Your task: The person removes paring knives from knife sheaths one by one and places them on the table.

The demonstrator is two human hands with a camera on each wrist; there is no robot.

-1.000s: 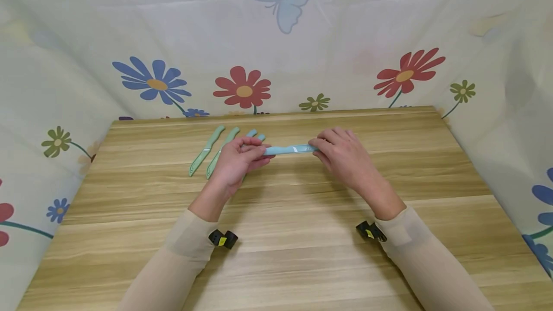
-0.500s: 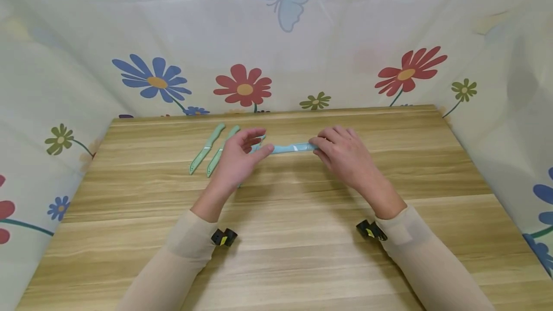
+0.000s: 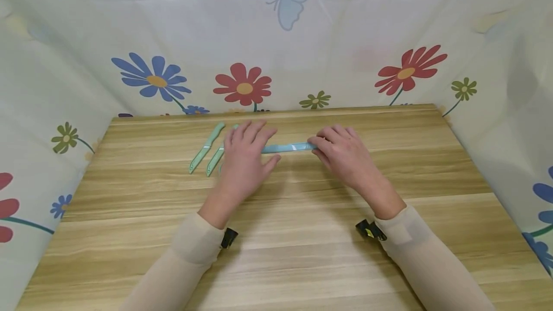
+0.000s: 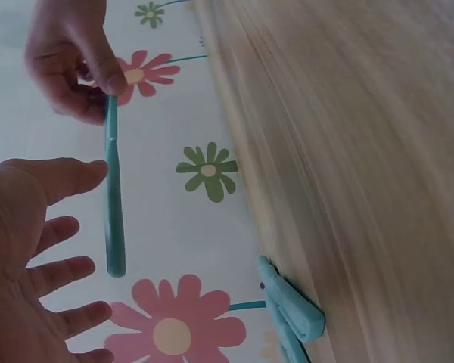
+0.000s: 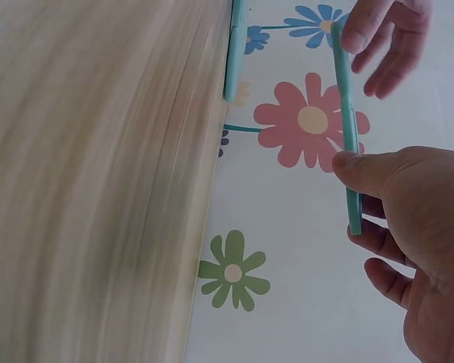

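A light-blue sheathed paring knife (image 3: 282,148) is held level above the table, its handle pointing left. My right hand (image 3: 347,157) pinches its sheathed end between thumb and fingers, seen closely in the right wrist view. My left hand (image 3: 243,162) is at the handle end with fingers spread; in the left wrist view its thumb lies by the handle (image 4: 114,219) and the other fingers are extended. Two green sheathed knives (image 3: 207,149) (image 3: 215,161) lie slanted on the table left of that hand. Other blue knives (image 4: 296,306) on the table are mostly hidden beneath it in the head view.
The wood-grain table (image 3: 328,253) reaches back to a white curtain (image 3: 194,23) printed with flowers and a butterfly, which also hangs at both sides. Each sleeve cuff carries a small black wrist camera (image 3: 370,230).
My left hand has let go of the knife handle, spread its fingers and turned back-up over the handle end. My right hand keeps its pinch and stays nearly still.
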